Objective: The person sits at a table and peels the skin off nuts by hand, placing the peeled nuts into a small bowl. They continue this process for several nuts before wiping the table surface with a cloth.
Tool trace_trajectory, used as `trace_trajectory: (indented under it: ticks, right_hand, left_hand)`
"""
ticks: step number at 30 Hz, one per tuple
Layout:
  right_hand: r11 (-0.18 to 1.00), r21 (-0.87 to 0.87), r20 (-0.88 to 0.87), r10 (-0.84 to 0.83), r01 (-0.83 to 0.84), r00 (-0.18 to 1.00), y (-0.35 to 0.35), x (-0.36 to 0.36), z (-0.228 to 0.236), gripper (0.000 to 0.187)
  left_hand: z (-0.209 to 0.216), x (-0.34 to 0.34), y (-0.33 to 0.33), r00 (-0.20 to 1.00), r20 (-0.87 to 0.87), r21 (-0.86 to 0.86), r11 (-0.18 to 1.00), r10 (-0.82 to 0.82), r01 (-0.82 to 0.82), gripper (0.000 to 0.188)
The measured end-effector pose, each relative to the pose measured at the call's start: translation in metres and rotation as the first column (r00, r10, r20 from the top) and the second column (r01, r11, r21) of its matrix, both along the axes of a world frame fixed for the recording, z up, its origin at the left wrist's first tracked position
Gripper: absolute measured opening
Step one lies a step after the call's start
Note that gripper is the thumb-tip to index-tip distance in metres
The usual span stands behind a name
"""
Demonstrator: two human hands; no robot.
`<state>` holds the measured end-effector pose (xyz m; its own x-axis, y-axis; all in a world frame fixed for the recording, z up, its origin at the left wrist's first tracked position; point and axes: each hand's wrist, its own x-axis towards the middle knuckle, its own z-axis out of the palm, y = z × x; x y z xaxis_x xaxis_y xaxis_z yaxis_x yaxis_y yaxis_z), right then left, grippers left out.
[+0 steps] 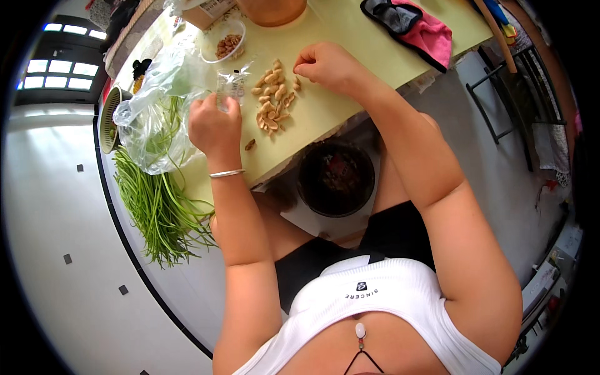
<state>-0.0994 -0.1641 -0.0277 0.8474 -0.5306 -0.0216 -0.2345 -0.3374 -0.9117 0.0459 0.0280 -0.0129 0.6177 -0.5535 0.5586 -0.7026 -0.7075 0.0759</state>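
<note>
My left hand (pixel 215 125) is closed, with a small clear plastic packet (pixel 232 84) showing between its thumb and forefinger. To its right, unshelled and opened peanuts (pixel 270 94) lie in a loose heap on the pale yellow tabletop (pixel 312 119). My right hand (pixel 331 67) is just right of the heap, thumb and fingertips pinched together; whatever may be in the pinch is too small to make out. One peanut (pixel 297 81) lies right below those fingertips. A shelled brown piece (pixel 250 145) rests near the table's front edge.
A clear tub (pixel 224 44) of brown kernels stands beyond my left hand. Left are a crumpled plastic bag (pixel 162 119) and long green stems (pixel 159 212) overhanging the edge. A pink and grey cloth (pixel 419 31) lies far right. Below the table stands a black bucket (pixel 336 178) between my legs.
</note>
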Motion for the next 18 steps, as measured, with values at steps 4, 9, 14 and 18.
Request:
trace_trajectory:
  ticks: [4,9,14,18]
  right_hand:
    - [0.999,-0.045,-0.002,-0.005,0.005,1.000,0.000,-0.006,-0.003,0.023]
    - [0.999,-0.038,-0.001,-0.034,0.034,0.999,-0.004,-0.005,0.001,0.024]
    - [0.998,0.001,0.063,-0.067,0.067,0.996,-0.008,-0.004,-0.002,0.023]
    - [0.999,-0.016,0.084,-0.050,0.052,0.995,-0.011,0.000,-0.007,0.020]
  left_hand:
    - [-0.001,0.005,0.003,0.999,-0.029,-0.102,0.994,0.022,-0.025,0.015]
    - [0.014,0.016,0.014,0.980,0.197,-0.213,0.974,-0.040,0.082,0.011]
    - [0.073,-0.023,0.029,0.888,-0.357,-0.397,0.908,-0.289,0.136,0.008]
    - [0.096,-0.054,0.040,0.529,-0.644,-0.438,0.833,-0.553,0.337,0.007]
